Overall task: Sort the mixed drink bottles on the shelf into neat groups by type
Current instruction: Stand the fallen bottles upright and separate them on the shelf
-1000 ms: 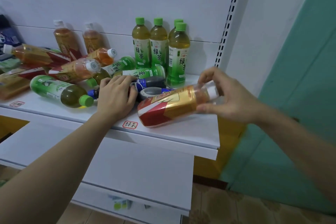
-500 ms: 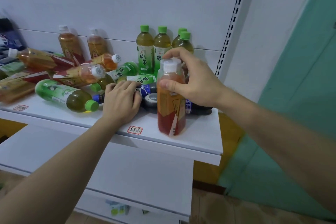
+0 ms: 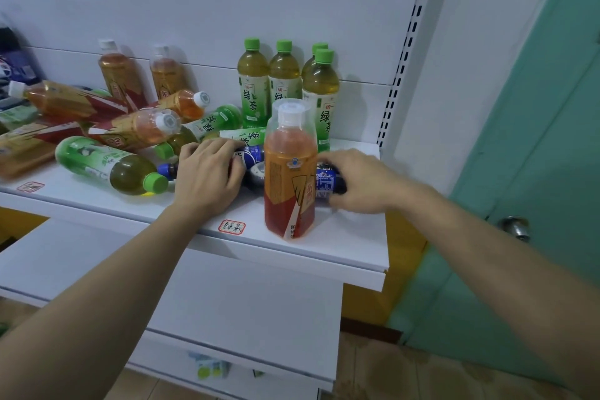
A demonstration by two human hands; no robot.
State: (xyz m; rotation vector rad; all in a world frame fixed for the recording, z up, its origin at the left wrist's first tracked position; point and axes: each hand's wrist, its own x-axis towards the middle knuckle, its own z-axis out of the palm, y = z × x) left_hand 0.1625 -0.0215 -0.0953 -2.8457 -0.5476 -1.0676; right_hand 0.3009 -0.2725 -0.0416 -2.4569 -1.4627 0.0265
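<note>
Plastic tea bottle (image 3: 290, 172), orange-red, stands upright at shelf (image 3: 350, 237) front edge, free of both hands. Full, so judged weighty; smooth label likely slick; take at waist. Right hand (image 3: 358, 183) curls round lying cola bottle (image 3: 326, 183) behind it; grip closure unclear. Left hand (image 3: 207, 177) rests spread on same pile. Green teas (image 3: 284, 81) stand grouped at back.

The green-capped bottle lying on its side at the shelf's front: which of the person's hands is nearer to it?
Left. The left hand rests just right of the lying green-capped bottle, close to its cap. The right hand is farther right, beyond the upright red tea bottle.
</note>
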